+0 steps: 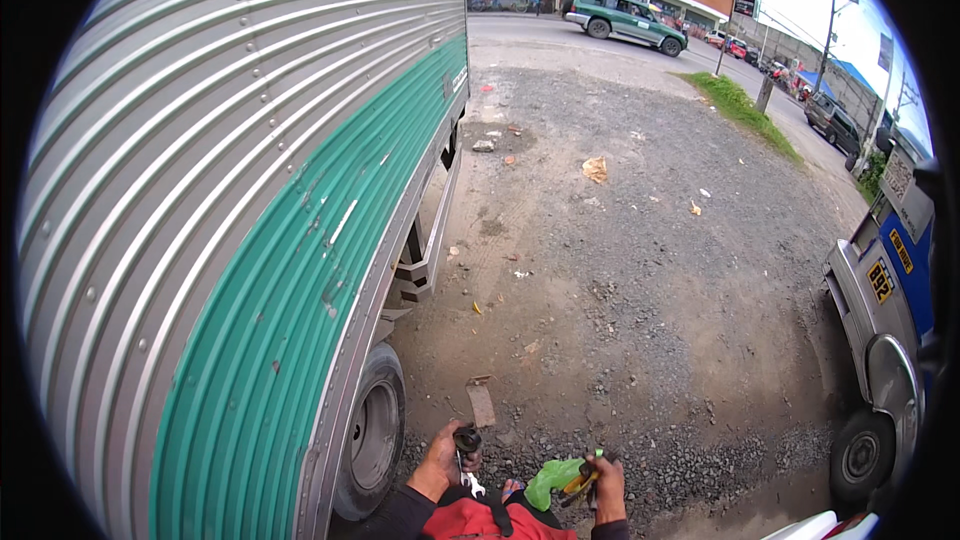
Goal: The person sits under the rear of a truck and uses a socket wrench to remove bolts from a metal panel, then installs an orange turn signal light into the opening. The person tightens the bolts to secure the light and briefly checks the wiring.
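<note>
Low in the head view, my left hand (438, 466) is closed around a dark, rounded part (467, 437) whose kind I cannot make out. Silver wrenches (473, 484), with open jaws showing, hang below the same hand. To the right, my right hand (608, 488) grips a bright green plastic bag (551, 481) together with a yellow-handled tool (577, 484), perhaps pliers. Its fingers partly cover the tool. Red cloth (468, 520) and a black strap lie over my body between the hands.
A corrugated silver-and-green truck body (270, 330) rises close on my left, above its wheel (374, 422). A silver-and-blue vehicle (885, 330) stands at right. Gravel ground (640, 290) stretches ahead, with litter and a flat piece of board (481, 404). A green car (625, 18) is on the road.
</note>
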Tool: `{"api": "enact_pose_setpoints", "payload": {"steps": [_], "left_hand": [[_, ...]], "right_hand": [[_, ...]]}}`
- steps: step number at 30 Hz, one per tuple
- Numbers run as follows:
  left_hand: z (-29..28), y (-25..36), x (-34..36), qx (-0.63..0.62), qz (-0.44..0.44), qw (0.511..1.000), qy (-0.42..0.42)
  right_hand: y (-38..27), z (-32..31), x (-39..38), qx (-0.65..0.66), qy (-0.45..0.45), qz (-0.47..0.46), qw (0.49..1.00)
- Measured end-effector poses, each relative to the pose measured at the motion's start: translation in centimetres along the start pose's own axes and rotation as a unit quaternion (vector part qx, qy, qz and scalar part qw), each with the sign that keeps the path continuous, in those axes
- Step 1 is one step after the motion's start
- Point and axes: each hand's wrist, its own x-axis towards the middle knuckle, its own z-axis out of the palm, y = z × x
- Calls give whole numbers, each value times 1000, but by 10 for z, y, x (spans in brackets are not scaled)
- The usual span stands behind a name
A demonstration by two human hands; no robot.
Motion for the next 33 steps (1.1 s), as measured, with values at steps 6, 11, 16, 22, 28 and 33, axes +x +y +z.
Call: {"api": "enact_pose_setpoints", "payload": {"steps": [6,11,16,22,28,33], "left_hand": [[1,195,124,-24,66,991,112],[39,372,338,18,58,990,126],[173,559,545,44,-11,993,105],[287,729,728,26,58,992,108],[211,829,1009,-28,54,986,155],[101,858,1212,-46,27,936,347]], "right_hand": [[-118,137,303,30,-26,47,998],[-210,268,535,18,-41,14,999],[-311,374,744,-22,-43,-19,999],[-387,549,990,5,-139,22,990],[-303,709,1305,-130,-260,55,955],[-167,814,1485,-327,-383,117,856]]}}
